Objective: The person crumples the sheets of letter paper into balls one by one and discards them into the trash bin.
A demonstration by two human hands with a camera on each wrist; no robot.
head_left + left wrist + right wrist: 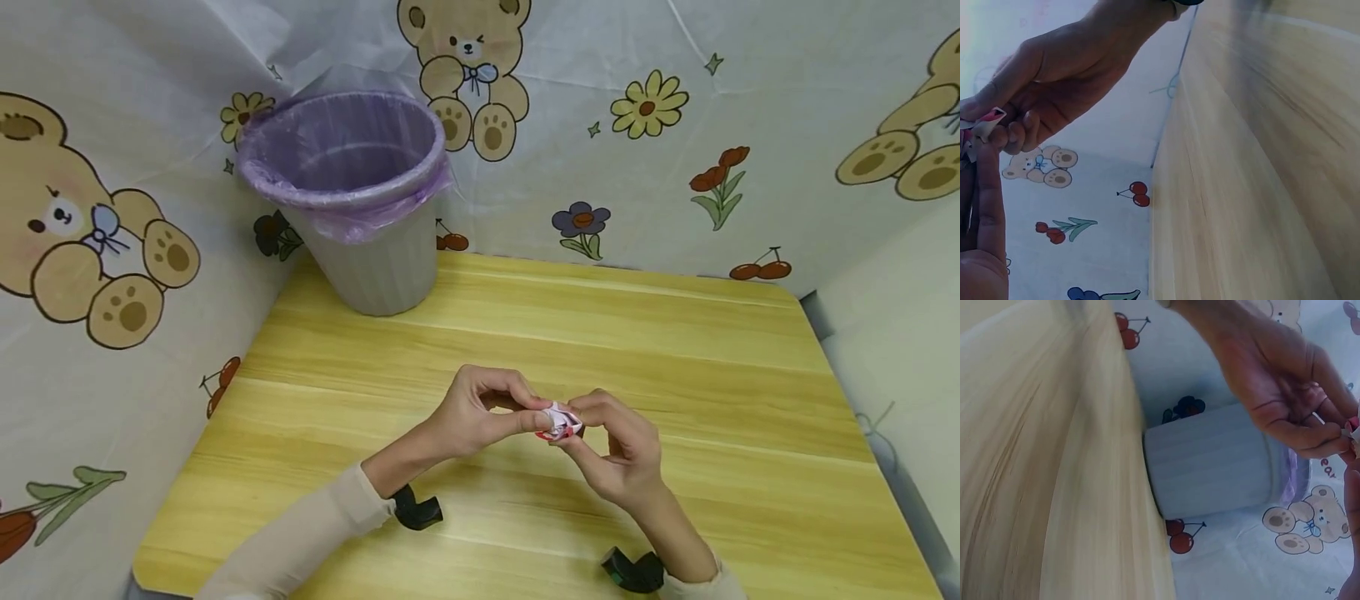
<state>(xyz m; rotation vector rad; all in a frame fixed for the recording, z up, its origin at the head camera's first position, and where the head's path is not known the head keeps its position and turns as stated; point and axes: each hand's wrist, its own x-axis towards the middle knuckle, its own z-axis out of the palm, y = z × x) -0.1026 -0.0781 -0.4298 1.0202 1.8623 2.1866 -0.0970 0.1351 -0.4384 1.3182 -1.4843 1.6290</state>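
Note:
A small crumpled white piece with red and pink patches (561, 423), like folded paper or a wrapper, is held up between both hands over the table. My left hand (480, 414) pinches its left side between thumb and fingers. From the right, my right hand (621, 450) grips the other side with thumb and fingertips. In the left wrist view the piece (985, 125) shows only in part at the left edge, among the fingers. The right wrist view catches just a sliver of it at its right edge. What lies inside its folds is hidden.
A grey bin (378, 267) with a purple liner (352, 212) over its rim stands at the table's back left. The wood-grain table (660, 358) reaches a cloth backdrop (555, 150) printed with bears and flowers. Black curved pieces (418, 510) sit at both wrists.

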